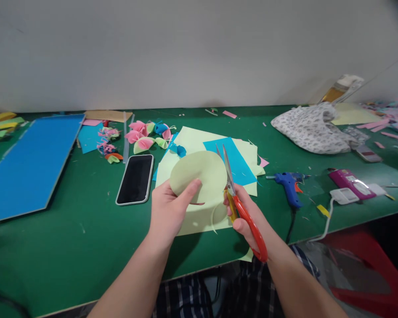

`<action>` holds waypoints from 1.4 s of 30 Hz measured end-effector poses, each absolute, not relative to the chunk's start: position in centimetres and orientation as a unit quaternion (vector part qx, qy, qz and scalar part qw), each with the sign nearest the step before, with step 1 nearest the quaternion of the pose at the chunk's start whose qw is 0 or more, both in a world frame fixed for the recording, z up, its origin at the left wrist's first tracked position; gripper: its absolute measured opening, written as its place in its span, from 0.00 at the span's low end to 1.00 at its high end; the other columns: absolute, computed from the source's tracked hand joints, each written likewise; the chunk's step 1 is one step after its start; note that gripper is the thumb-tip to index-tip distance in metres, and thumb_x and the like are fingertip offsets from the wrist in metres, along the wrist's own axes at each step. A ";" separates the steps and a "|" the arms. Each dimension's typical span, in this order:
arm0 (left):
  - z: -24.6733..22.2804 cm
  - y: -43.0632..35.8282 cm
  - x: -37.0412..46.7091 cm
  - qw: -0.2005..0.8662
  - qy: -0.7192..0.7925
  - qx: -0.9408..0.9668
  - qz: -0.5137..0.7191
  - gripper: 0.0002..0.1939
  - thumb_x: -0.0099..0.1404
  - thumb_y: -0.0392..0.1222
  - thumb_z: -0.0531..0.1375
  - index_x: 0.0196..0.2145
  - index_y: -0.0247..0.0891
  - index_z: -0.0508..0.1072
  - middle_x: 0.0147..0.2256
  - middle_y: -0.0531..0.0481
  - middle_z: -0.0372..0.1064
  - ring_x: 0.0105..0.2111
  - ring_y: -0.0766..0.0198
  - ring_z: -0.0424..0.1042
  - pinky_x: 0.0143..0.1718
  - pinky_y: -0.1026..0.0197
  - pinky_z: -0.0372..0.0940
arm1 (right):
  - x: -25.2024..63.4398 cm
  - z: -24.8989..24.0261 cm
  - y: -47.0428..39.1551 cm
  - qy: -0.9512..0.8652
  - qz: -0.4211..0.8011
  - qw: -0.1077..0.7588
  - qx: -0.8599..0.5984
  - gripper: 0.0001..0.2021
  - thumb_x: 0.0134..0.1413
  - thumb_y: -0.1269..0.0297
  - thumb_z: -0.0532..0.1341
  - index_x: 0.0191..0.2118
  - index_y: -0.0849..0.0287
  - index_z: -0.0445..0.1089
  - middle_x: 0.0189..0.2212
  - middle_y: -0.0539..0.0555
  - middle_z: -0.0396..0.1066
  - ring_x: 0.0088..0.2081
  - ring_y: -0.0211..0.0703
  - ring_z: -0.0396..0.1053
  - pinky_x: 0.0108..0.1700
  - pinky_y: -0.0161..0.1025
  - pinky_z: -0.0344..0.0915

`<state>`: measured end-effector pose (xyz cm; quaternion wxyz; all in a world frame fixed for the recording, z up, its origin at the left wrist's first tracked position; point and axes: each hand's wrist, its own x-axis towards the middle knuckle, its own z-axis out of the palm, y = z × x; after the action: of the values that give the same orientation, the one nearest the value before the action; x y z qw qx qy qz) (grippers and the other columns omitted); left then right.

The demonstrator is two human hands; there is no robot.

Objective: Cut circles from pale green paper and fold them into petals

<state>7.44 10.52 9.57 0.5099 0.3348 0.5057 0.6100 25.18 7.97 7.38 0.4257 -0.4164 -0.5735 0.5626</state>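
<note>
My left hand (172, 203) pinches a pale green paper disc (200, 170), thumb on top and the other fingers beneath. Beside the disc's right edge, my right hand (247, 212) grips a pair of scissors (230, 176) with red and yellow handles, blades parted and pointing away from me. A thin curled strip of green paper (213, 221) hangs below the disc. Under both hands lie pale green sheets (192, 137) and a blue sheet (242, 165). A curled blue paper piece (178, 150) rests just behind the disc.
A phone (135, 180) and pink and green paper petals (142, 137) lie to the left, near a large blue board (33, 163). On the right are a blue glue gun (290, 187), a purple power strip (351, 183) with cables, and a patterned cloth (313, 128). The table (96, 247) is green.
</note>
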 end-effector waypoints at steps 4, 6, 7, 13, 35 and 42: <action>9.3 10.5 7.3 0.514 0.504 0.333 0.610 0.15 0.48 0.45 0.74 0.31 0.33 0.81 0.26 0.49 0.78 0.24 0.64 0.75 0.21 0.67 0.73 | 25.3 7.2 8.0 -0.574 0.566 0.426 -0.412 0.36 0.44 0.31 0.64 0.57 0.44 0.66 0.39 0.51 0.63 0.36 0.44 0.64 0.43 0.42 0.67; 9.0 10.6 7.0 0.518 0.497 0.347 0.603 0.15 0.49 0.45 0.74 0.33 0.33 0.82 0.28 0.49 0.78 0.26 0.63 0.76 0.22 0.67 0.74 | 25.4 7.0 8.0 -0.576 0.565 0.417 -0.419 0.38 0.44 0.31 0.63 0.58 0.45 0.65 0.40 0.53 0.64 0.38 0.46 0.66 0.43 0.43 0.67; 8.8 10.6 6.9 0.519 0.494 0.354 0.601 0.15 0.50 0.45 0.74 0.34 0.34 0.82 0.29 0.49 0.79 0.26 0.63 0.76 0.22 0.66 0.74 | 25.4 7.0 8.0 -0.577 0.565 0.414 -0.421 0.39 0.44 0.30 0.63 0.58 0.46 0.64 0.41 0.53 0.65 0.39 0.47 0.66 0.44 0.43 0.67; 8.4 10.8 6.4 0.518 0.494 0.365 0.595 0.14 0.52 0.43 0.73 0.36 0.34 0.82 0.31 0.49 0.79 0.28 0.62 0.77 0.23 0.67 0.74 | 25.7 6.9 8.1 -0.598 0.543 0.404 -0.430 0.46 0.37 0.25 0.61 0.59 0.49 0.63 0.46 0.57 0.65 0.43 0.52 0.65 0.48 0.47 0.65; 9.0 10.6 6.9 0.515 0.511 0.365 0.584 0.16 0.50 0.46 0.74 0.33 0.33 0.81 0.28 0.48 0.78 0.26 0.62 0.76 0.22 0.65 0.74 | 25.8 6.6 7.8 -0.573 0.565 0.404 -0.434 0.40 0.41 0.27 0.61 0.56 0.47 0.64 0.34 0.50 0.60 0.30 0.41 0.56 0.33 0.39 0.59; 8.4 10.6 6.5 0.513 0.509 0.380 0.577 0.16 0.52 0.45 0.73 0.35 0.33 0.82 0.30 0.47 0.79 0.27 0.61 0.77 0.23 0.65 0.74 | 25.9 7.1 7.9 -0.591 0.536 0.395 -0.455 0.45 0.36 0.23 0.60 0.56 0.49 0.64 0.41 0.55 0.63 0.36 0.47 0.61 0.38 0.43 0.64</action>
<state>6.49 10.63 8.43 0.5132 0.3802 0.5087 0.5773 25.88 7.91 7.11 0.3952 -0.4554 -0.5909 0.5359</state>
